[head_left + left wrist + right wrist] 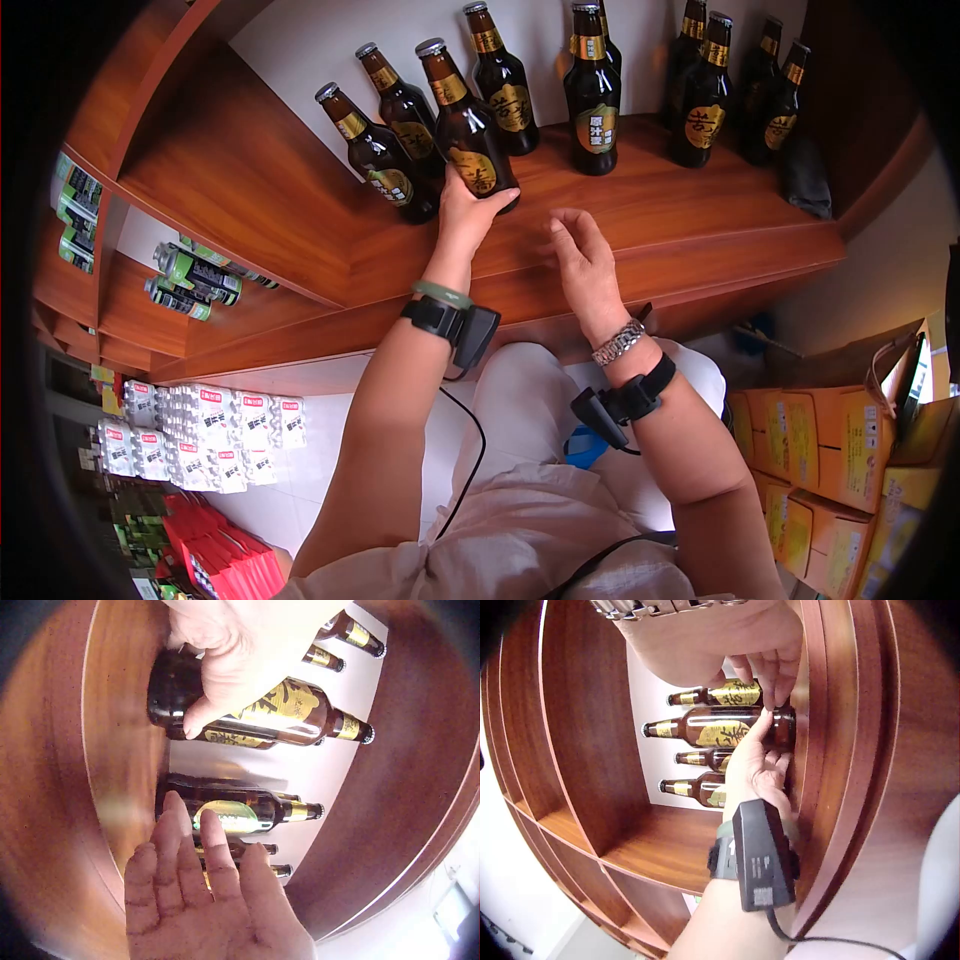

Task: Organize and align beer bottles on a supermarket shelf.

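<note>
My left hand (468, 212) grips a brown glass beer bottle (464, 125) low on its body, thumb across the front near the base. The bottle has a gold label and a silver cap, and stands slightly tilted at the front of the wooden shelf. In the right wrist view the thumb lies over the bottle (716, 729) just above its base. To the right, my right hand (585, 268) hovers before the shelf edge, holding nothing; its fingers are loosely bent, palm visible in the left wrist view. Two similar bottles (380, 165) stand left of the held one, another (508, 90) behind it.
More beer bottles (592, 105) line the shelf (640, 200) to the right, near a dark pouch (805, 180). Cans (195, 275) sit in a compartment at left. White packs (225, 430) are stacked on the floor at left, and orange boxes (815, 440) at right.
</note>
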A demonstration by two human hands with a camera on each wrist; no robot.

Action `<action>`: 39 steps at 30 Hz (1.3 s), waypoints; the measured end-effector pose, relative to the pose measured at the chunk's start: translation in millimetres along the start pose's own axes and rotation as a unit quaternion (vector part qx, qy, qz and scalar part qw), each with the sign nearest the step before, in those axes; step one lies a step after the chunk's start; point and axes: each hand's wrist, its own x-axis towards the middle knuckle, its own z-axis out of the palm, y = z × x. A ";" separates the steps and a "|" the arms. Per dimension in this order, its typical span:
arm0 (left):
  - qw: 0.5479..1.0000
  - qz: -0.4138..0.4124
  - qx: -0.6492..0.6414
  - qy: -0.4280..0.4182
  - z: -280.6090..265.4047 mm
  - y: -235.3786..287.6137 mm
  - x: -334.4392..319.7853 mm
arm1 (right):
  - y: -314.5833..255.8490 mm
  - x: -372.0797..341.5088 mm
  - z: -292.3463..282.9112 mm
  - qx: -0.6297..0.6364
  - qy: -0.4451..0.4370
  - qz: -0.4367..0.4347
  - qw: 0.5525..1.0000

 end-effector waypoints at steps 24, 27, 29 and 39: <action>0.998 0.037 0.035 0.049 7.5 -28.7 11.7 | 6.4 2.2 1.4 -0.005 -0.006 -0.007 1.000; 0.992 0.089 0.031 0.079 -18.6 2.2 -23.9 | 5.1 0.0 3.1 -0.001 -0.016 -0.003 1.000; 0.984 0.125 0.039 0.119 -42.1 14.7 -38.6 | 2.8 -3.0 6.3 0.004 -0.026 0.001 1.000; 0.970 0.069 -0.164 0.164 -91.6 -16.9 6.2 | 2.8 -9.9 8.9 -0.016 -0.058 0.009 0.998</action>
